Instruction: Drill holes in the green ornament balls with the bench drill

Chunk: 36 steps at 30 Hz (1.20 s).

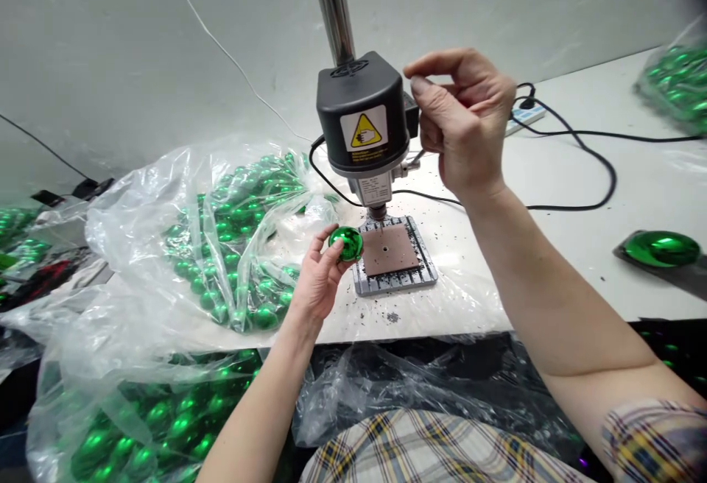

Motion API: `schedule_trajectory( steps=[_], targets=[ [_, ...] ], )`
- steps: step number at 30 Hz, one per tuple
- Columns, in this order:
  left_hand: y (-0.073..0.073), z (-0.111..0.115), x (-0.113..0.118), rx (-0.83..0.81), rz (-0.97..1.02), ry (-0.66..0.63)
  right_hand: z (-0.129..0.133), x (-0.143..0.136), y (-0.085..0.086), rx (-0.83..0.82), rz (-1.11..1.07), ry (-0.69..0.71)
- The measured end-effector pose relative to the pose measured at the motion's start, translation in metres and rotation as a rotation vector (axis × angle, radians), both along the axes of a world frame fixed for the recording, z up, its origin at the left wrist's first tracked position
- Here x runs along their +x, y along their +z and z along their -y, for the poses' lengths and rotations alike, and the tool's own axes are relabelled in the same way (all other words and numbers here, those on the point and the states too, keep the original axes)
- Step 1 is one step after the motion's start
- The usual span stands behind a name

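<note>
Left hand (319, 275) with fingers clasped around a shiny green ball (345, 244), thumb across the near face. Ball location: at the left edge of a brown board (403, 244), to the lower left of the drill chuck (377, 212); contact with the board impossible to tell. Right hand (467, 115) raised beside the black drill head (359, 115), thumb and index finger nearly together, remaining fingers curled; grip or touch there impossible to tell. On the front of the head, a yellow warning label (364, 129); above, a bright metal column (334, 12). Beneath the chuck, the board, with a dark hole near its middle, flat on a grooved metal base (428, 277). Dark shavings (392, 317) scattered over base and white worktop (563, 262). To the left, a clear plastic bag (129, 210) full of green balls. At right, a black cable (613, 181) near a power strip (524, 121).
</note>
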<state>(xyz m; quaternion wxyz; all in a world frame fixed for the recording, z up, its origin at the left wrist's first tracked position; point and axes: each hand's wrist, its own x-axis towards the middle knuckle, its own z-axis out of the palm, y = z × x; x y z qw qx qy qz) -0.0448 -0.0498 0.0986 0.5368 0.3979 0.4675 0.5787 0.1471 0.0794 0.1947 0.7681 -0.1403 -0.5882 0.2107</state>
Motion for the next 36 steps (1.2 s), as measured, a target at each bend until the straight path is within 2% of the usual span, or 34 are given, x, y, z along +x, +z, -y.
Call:
schedule_trajectory(
  steps=[4, 6, 8, 16, 21, 25, 28, 32, 36],
  targets=[
    [-0.046, -0.022, 0.017, -0.041, 0.006, 0.119, 0.003, 0.005, 0.001, -0.071, 0.049, 0.018],
    [-0.06, -0.033, 0.02, -0.034, -0.005, 0.164, 0.007, 0.005, 0.003, -0.089, 0.036, 0.044],
    [-0.068, -0.042, 0.022, -0.032, -0.029, 0.195, 0.01, 0.004, 0.005, -0.091, 0.018, 0.069],
    [-0.075, -0.049, 0.036, 0.033, -0.136, 0.159, 0.01, 0.003, 0.007, -0.05, 0.001, 0.114],
    [-0.08, -0.051, 0.039, 0.062, -0.288, 0.134, 0.015, 0.004, 0.009, -0.12, 0.035, 0.035],
    [-0.086, -0.052, 0.04, 0.184, -0.489, 0.133, 0.015, 0.004, 0.009, -0.034, -0.041, 0.14],
    [-0.093, -0.05, 0.043, 0.273, -0.584, 0.11, 0.011, 0.003, 0.008, 0.01, -0.058, 0.159],
    [-0.1, -0.046, 0.045, 0.344, -0.663, 0.086, 0.008, 0.005, 0.006, 0.014, 0.012, 0.095],
    [-0.098, -0.044, 0.047, 0.355, -0.693, 0.081, 0.008, 0.005, 0.005, -0.048, 0.06, 0.031]
  ],
)
